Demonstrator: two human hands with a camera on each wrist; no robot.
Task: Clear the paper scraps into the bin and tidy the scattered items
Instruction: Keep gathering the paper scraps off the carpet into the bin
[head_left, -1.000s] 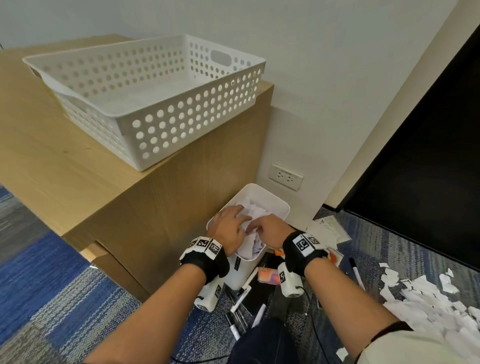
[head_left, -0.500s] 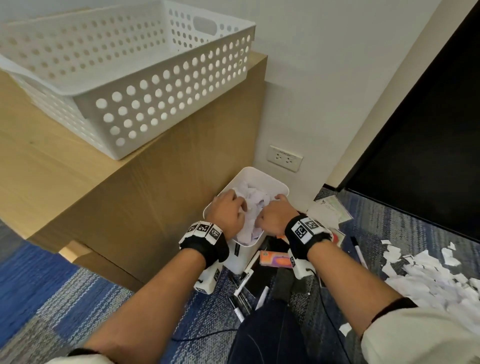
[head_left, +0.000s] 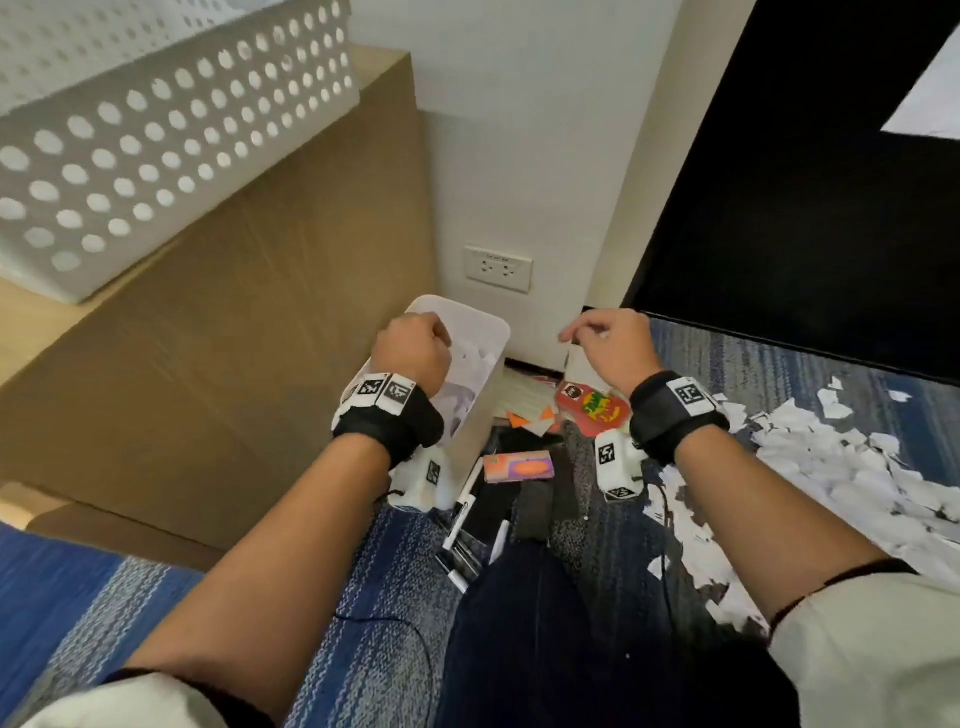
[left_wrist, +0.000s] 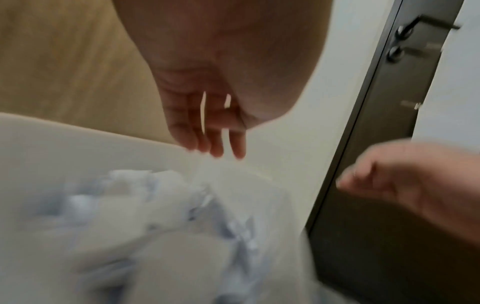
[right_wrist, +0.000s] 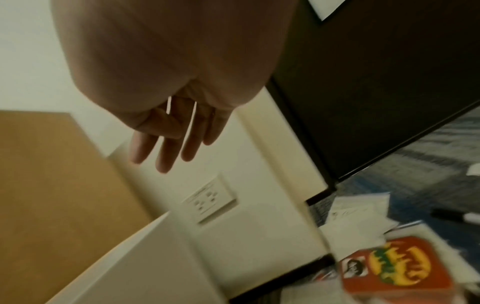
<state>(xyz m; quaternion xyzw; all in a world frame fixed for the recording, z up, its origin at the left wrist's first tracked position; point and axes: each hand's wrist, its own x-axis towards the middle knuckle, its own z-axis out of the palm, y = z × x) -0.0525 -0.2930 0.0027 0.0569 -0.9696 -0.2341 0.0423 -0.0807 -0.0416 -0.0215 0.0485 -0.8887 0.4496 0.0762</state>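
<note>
The white bin stands on the carpet against the wooden cabinet, with white paper scraps piled inside it. My left hand hovers over the bin's near left rim with relaxed fingers that hold nothing. My right hand hangs in the air to the right of the bin, and its fingers are straight and empty. A big drift of torn white scraps lies on the carpet at the right. The left wrist view is blurred but shows the scraps in the bin below my hand.
Beside the bin lie a red card box, an orange-pink card, several markers and loose sheets. A white perforated basket sits on the cabinet. A wall socket and a dark door are behind.
Both hands have come up out of the bin, leaving the scraps inside. The right hand has swung right, away from the bin. The view has tilted down and closer.
</note>
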